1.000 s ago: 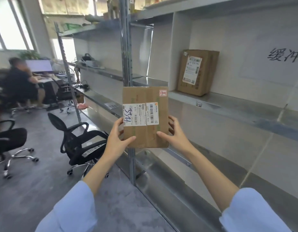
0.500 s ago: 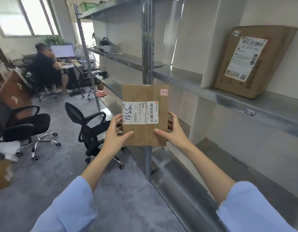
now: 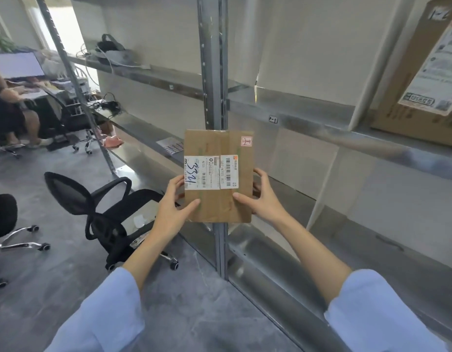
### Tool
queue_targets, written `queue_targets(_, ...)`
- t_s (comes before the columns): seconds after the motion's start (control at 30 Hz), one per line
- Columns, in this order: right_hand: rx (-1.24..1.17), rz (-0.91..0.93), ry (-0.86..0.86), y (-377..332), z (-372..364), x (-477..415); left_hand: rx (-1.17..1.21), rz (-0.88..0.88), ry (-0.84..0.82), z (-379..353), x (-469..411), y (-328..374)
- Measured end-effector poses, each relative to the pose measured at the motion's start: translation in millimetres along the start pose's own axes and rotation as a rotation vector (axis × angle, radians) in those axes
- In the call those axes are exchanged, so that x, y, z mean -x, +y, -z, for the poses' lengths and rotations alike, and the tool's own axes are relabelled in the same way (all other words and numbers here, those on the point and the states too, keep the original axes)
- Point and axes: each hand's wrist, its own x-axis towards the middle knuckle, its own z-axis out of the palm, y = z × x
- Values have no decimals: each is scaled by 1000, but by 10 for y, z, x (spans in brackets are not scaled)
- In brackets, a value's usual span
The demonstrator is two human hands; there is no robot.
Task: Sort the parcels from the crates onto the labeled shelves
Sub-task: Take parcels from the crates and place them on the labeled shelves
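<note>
A flat brown cardboard parcel (image 3: 214, 204) with white shipping labels and a small pink tag reading 2-1 is held upright in front of the steel shelf post (image 3: 211, 72). My left hand (image 3: 172, 201) grips its left edge, thumb on the front. My right hand (image 3: 264, 199) grips its right edge the same way. The metal shelf (image 3: 308, 115) behind carries a small label reading 1-1 (image 3: 273, 119). A larger brown box (image 3: 423, 72) tagged 1-2 stands on that shelf at the far right.
A black office chair (image 3: 110, 212) stands just left of the shelving, another (image 3: 4, 219) at the left edge. A seated person (image 3: 6, 107) works at a desk with a monitor at the back left. Cables and a bag lie on the far shelf (image 3: 113, 52).
I have moved closer to the shelving and the view has swung left and down; the big box now sits at the right edge. Both hands still hold the parcel.
</note>
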Motion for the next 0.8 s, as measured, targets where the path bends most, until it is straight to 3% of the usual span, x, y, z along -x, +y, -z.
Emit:
queue_targets(0.47,51,-75,331,619,-352,-453,-33,-70,-299,-54,-937,-841)
queue_targets(0.6,106,-74,418,847,-269,-617,-208,-82,-356,-203,-1144,-1013)
queue_targets(0.8,153,-69,560,1198,-64,-986,-532,-186,-315,-335,-1510,-1221)
